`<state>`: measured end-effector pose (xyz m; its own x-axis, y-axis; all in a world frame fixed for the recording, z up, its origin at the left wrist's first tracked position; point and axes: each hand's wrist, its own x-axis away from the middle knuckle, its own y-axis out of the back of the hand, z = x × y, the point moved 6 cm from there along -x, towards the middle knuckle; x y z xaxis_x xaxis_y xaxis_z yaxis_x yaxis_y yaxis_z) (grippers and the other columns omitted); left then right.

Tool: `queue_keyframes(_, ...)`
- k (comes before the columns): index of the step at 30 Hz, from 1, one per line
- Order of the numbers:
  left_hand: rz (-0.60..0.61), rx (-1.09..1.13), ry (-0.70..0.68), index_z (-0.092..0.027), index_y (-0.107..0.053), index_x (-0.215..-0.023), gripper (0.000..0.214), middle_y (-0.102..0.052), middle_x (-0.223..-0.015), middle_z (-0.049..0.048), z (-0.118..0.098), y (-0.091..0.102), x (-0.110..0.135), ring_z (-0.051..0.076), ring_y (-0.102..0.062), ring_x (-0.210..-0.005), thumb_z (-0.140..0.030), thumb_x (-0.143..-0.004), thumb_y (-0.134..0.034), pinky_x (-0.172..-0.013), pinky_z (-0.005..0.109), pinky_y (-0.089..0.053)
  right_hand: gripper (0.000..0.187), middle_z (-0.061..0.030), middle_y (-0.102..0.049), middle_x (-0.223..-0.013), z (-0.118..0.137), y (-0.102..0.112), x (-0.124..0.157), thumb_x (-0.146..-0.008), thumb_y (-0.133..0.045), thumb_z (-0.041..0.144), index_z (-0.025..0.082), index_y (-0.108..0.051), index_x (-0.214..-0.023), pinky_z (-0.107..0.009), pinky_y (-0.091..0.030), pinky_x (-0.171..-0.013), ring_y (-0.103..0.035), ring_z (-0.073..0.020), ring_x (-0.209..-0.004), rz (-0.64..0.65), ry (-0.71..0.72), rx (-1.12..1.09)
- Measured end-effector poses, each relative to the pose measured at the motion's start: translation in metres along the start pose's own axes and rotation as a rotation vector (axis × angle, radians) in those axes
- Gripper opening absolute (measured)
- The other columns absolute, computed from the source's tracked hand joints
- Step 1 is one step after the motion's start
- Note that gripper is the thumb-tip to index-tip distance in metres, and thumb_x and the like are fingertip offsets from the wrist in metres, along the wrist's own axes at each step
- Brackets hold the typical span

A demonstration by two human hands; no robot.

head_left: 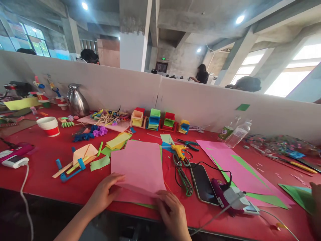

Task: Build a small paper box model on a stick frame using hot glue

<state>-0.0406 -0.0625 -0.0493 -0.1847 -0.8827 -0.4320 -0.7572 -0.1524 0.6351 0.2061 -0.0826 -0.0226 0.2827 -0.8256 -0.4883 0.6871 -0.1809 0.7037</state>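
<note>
A sheet of pink paper [140, 164] lies in front of me, its near part lifted in a soft bend across its width. At its lower left edge, my left hand [106, 190] pinches the paper between fingers and thumb. My right hand [173, 209] grips the lower right corner with bent fingers, its thumb partly hidden. Green paper [145, 205] peeks out beneath the pink sheet. Left of it lies a small paper-and-stick piece [84, 157] with blue strips. To the right are a yellow glue gun [178, 150], green-handled scissors [185, 180] and a phone [204, 184].
A power strip [225, 195] with cables sits right of the phone. Pliers [188, 144], small paper boxes [153, 118], a steel jug [77, 100], paper cups [48, 126] and bottles [238, 134] stand farther back. Another person's hand [316, 197] is at the right edge by green paper.
</note>
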Motion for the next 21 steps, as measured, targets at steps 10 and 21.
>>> queue_keyframes(10, -0.139, -0.077, 0.216, -0.020, -0.063, -0.088, 0.031, -0.068, -0.092, 0.0059, 0.033, 0.008, -0.024, 0.023, -0.062, -0.092, -0.045, -0.070, -0.060, -0.079, 0.032, -0.052, 0.027, -0.0054, -0.070, -0.088, -0.052, -0.008, 0.000, -0.084, -0.042, 0.034, 0.023, -0.061, -0.099, -0.025, -0.052, -0.061, -0.066, -0.0200, -0.075, -0.149, -0.364, 0.106)
queue_keyframes(21, 0.015, -0.072, 0.267, -0.024, -0.045, -0.121, 0.043, -0.057, -0.119, 0.0037, 0.039, 0.002, -0.041, 0.018, -0.056, -0.106, -0.040, -0.081, -0.046, -0.087, 0.027, -0.046, 0.035, -0.0059, -0.065, -0.087, -0.044, -0.007, -0.014, -0.080, -0.044, 0.019, 0.028, -0.060, -0.110, -0.034, -0.049, -0.067, -0.060, -0.0213, -0.075, -0.056, -0.273, 0.261)
